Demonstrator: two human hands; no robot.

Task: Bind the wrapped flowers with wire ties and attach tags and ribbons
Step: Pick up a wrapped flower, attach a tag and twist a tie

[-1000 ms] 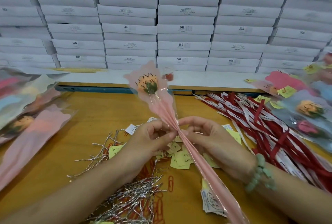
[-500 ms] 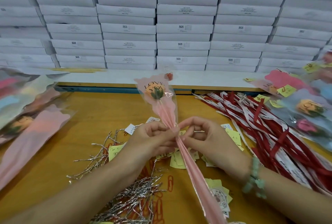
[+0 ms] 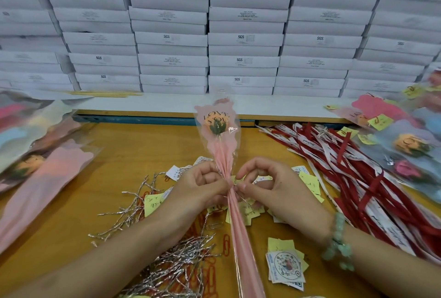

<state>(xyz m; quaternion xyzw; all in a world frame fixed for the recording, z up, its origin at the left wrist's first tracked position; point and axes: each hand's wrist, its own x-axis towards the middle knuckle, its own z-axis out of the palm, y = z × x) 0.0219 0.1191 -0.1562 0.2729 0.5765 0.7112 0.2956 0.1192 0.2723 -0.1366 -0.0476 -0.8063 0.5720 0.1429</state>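
The left hand (image 3: pixel 202 188) grips the gathered neck of the wrapped flower (image 3: pixel 222 154), fingers curled round the pink sleeve. The right hand (image 3: pixel 279 192) meets it from the other side, thumb and forefinger pinching a thin silver wire tie (image 3: pixel 241 198) at that neck. A green bead bracelet (image 3: pixel 338 242) sits on the right wrist.

The flower is held just above the yellow surface (image 3: pixel 114 159), bloom pointing away from the person and the stem end running down between the forearms. Under the hands lie scattered yellow tags (image 3: pixel 310 182) and a small stack of printed tags (image 3: pixel 286 266). A heap of silver ties (image 3: pixel 171 266) lies to the left, with red and white ribbons (image 3: pixel 346 173) to the right. More wrapped flowers (image 3: pixel 35 166) lie at both sides, and stacked white boxes (image 3: pixel 243 42) stand behind.
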